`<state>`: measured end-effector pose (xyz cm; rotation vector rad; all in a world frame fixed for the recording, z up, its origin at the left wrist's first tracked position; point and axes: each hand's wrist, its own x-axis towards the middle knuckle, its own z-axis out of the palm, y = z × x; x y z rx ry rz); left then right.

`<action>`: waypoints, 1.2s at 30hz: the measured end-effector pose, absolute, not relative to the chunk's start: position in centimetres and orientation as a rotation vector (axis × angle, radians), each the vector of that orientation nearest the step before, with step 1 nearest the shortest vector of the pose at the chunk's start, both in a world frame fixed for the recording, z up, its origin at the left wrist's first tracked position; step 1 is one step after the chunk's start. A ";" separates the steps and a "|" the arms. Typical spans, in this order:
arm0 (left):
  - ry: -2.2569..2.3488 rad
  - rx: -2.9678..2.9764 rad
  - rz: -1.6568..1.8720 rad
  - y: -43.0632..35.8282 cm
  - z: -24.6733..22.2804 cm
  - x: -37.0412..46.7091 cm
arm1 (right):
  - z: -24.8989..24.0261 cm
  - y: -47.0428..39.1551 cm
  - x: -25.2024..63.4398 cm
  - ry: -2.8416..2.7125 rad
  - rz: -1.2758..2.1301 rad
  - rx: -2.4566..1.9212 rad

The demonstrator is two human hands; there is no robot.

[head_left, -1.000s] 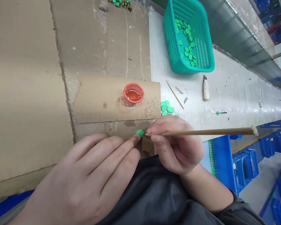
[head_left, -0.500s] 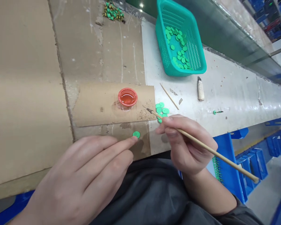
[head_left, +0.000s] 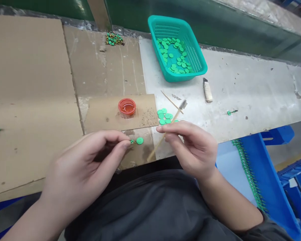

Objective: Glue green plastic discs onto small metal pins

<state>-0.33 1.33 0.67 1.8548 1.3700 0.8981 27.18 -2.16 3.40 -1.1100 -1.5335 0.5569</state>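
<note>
My left hand (head_left: 90,167) is closed, thumb and forefinger pinching a small green-and-gold piece (head_left: 132,141); much of it is hidden by the fingertips. Right beside that piece lies a flat round green disc (head_left: 139,141) with small holes, on the cardboard-covered bench near its front edge. My right hand (head_left: 190,144) pinches a thin wooden-handled brush (head_left: 176,116), blurred by motion. Its dark bristle end points away from me and the handle's tail slants toward the front edge. Several loose green discs (head_left: 162,116) lie just beyond the right fingers.
A red cup of clear liquid (head_left: 126,113) stands on a cardboard strip (head_left: 102,113). Behind are a teal basket (head_left: 173,77) of green discs and a pile of green-and-gold pieces (head_left: 114,39). A thin stick (head_left: 168,97), a wrapped blade (head_left: 208,92) and a blue bin (head_left: 268,174) are at right.
The left fingertip has come off the disc, and the left hand now pinches a small green-and-gold piece beside it. In the right hand the brush has swung round, bristles now pointing away.
</note>
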 end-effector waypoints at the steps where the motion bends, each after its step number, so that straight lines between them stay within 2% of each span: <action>1: 1.345 1.852 0.880 1.6 1.0 -0.1 | 3.2 -2.1 27.0 -1.492 0.583 -1.091; 5: 1.309 1.903 0.886 2.4 2.4 0.9 | 2.6 -1.7 26.7 -1.378 0.657 -1.003; 13: 1.256 2.041 0.858 2.6 3.0 1.5 | 3.7 -0.9 27.6 -1.719 0.400 -1.036; 36: 1.178 2.374 0.848 2.2 2.8 1.7 | 3.0 -0.7 27.6 -1.734 0.410 -0.983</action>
